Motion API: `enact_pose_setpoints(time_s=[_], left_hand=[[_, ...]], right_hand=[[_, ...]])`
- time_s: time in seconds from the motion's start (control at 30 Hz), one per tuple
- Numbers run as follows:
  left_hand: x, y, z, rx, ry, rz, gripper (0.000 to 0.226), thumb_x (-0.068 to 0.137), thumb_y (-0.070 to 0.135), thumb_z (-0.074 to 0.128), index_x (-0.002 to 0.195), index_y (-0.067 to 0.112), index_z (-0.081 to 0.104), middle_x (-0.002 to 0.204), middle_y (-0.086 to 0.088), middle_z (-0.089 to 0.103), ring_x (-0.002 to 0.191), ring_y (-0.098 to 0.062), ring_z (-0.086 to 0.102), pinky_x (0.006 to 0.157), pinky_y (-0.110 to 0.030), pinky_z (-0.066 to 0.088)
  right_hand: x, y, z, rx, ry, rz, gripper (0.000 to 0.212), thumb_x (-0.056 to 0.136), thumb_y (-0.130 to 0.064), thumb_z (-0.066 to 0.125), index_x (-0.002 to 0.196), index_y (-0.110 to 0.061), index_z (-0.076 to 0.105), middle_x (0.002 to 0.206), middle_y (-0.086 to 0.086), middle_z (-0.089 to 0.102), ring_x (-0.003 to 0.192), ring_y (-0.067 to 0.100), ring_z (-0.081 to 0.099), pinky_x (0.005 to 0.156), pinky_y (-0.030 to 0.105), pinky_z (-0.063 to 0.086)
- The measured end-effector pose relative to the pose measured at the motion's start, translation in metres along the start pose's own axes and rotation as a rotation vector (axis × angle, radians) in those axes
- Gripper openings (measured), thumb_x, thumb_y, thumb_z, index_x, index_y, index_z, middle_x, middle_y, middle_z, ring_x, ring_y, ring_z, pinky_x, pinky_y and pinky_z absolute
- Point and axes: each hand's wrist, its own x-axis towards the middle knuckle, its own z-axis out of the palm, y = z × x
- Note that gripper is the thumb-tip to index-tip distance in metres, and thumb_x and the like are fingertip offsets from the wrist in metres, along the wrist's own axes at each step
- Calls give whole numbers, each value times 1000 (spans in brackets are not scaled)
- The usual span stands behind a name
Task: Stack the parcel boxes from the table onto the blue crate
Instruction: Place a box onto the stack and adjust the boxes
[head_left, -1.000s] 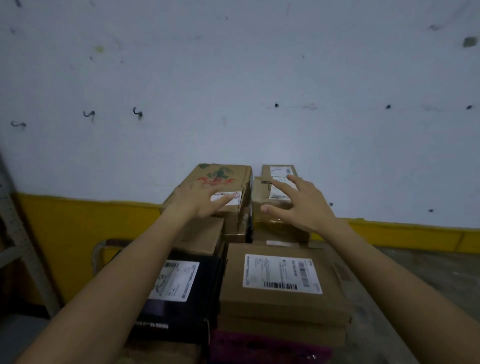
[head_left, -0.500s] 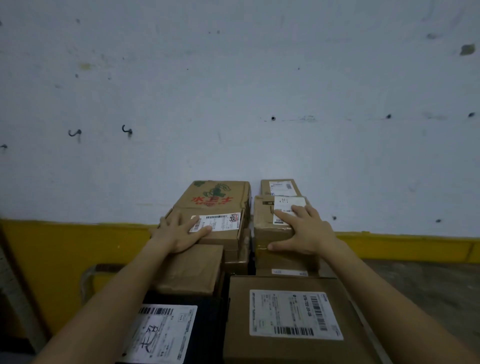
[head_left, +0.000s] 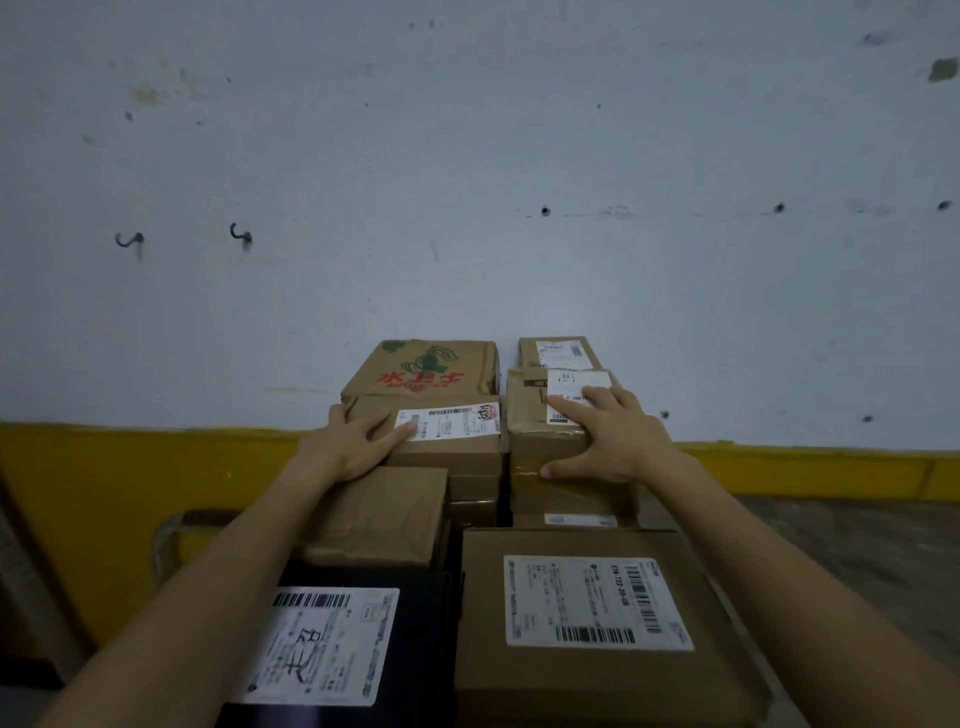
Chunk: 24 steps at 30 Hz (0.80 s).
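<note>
Head view shows your left hand (head_left: 358, 447) spread flat on the brown labelled box (head_left: 447, 434) and your right hand (head_left: 613, 439) draped open over the taped box (head_left: 545, 415) beside it, neither grip closed around anything. Both boxes sit in the far rows of a packed pile near the wall (head_left: 467, 182); the blue crate isn't visible, so you can't tell whether this pile is it. The cardboard looks creased and taped, with white shipping labels.
</note>
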Motion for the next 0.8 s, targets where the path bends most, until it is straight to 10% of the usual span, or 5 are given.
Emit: enact_pose_setpoints(time_s=[0.8], left_hand=[[-5, 6, 2, 20, 36, 14, 71, 82, 77, 19, 145, 44, 20, 158, -11, 5, 142, -40, 15, 114, -57, 15]], right_hand=[[13, -3, -5, -52, -20, 11, 94, 70, -83, 42, 148, -44, 5, 160, 4, -1, 146, 31, -6, 116, 58, 1]])
